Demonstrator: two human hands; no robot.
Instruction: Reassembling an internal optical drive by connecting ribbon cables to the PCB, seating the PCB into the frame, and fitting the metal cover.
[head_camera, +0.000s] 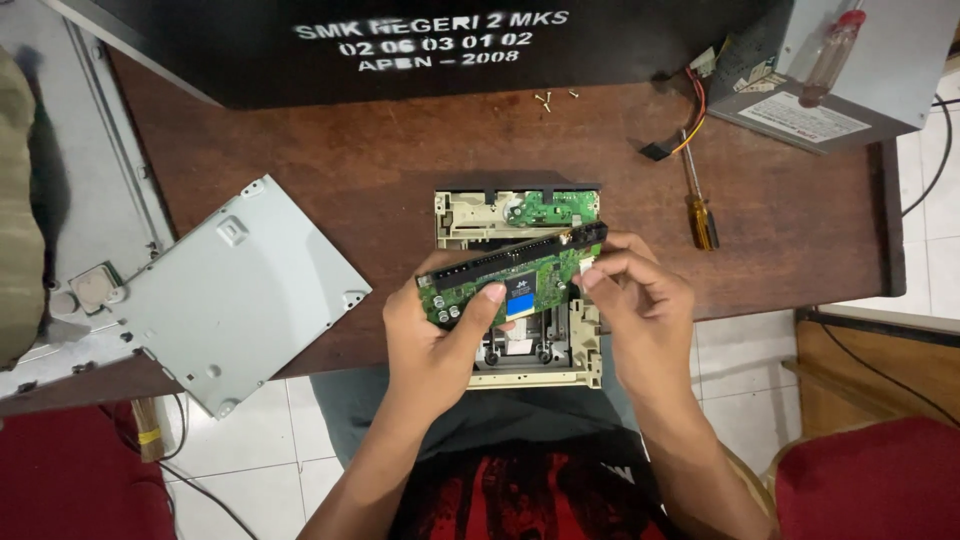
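Tilting above the beige drive chassis (520, 300), a green circuit board (505, 280) is gripped at its near-left edge by the left hand (440, 335). Its right end is pinched by the right hand (635, 300). A yellow-handled screwdriver (700, 205) lies right of the chassis, a grey metal cover plate (235, 290) left of it.

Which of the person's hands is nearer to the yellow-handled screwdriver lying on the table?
The right hand. It grips the right end of the green circuit board, just below and left of the screwdriver. The left hand holds the board's other end, farther away.
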